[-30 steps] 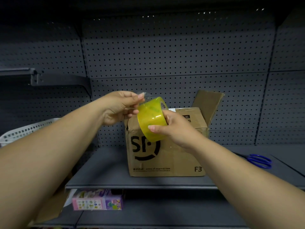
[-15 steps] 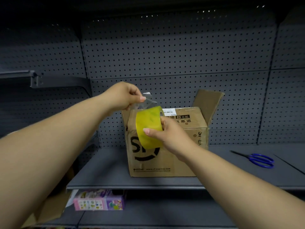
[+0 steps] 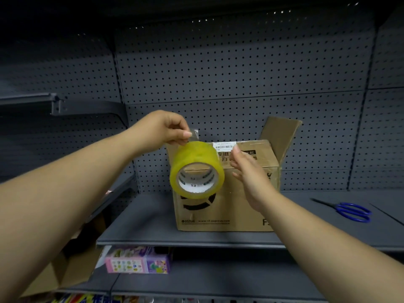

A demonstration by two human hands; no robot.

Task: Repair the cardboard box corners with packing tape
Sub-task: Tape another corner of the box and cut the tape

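Left hand [image 3: 166,127]: pinches the free tape end above the tape roll [image 3: 196,156].
Right hand [image 3: 249,173]: fingers spread just beside the roll; contact unclear.
Cardboard box [image 3: 240,206]: near the front edge of the shelf [image 3: 142,221], one flap up.
Scissors [image 3: 352,212]: right end of the shelf.
Progress: early; no fresh tape visible on the corners. Pulling, cutting and applying remain.
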